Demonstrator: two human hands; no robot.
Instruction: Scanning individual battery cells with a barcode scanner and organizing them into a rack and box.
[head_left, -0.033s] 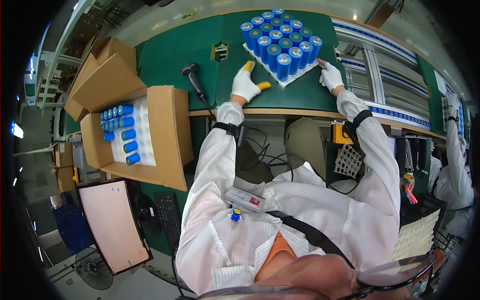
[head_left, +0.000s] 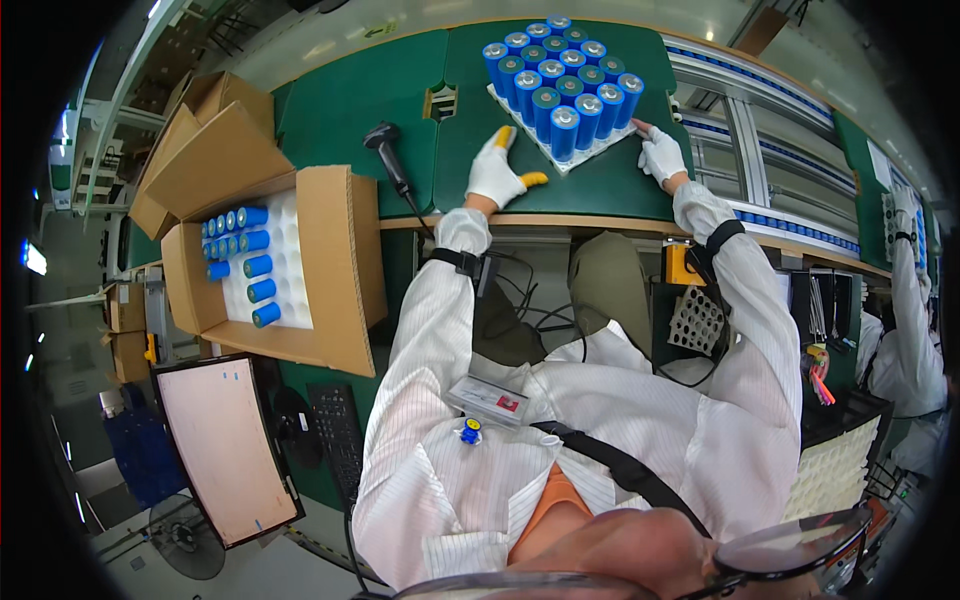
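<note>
Ahead, betw. L hand (head_left: 496, 172) (spread wide, empty) & R hand (head_left: 662, 156) (half-curled, grip unclear), I'd keep tray (head_left: 590, 152) of blue cells (head_left: 564, 132) level.

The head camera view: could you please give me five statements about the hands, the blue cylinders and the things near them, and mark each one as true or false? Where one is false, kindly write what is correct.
1. The blue cylinders with round tops stand upright on a flat white tray. True.
2. The right hand, in a white glove, is at the right corner of the tray. True.
3. The left hand, in a white glove with yellow fingertips, grips a cylinder. False: it is open and empty, with its thumb spread.
4. The black handheld scanner lies inside a box. False: it is on the green tabletop.
5. The open brown cardboard box is at the person's right. False: it is at the left.
</note>
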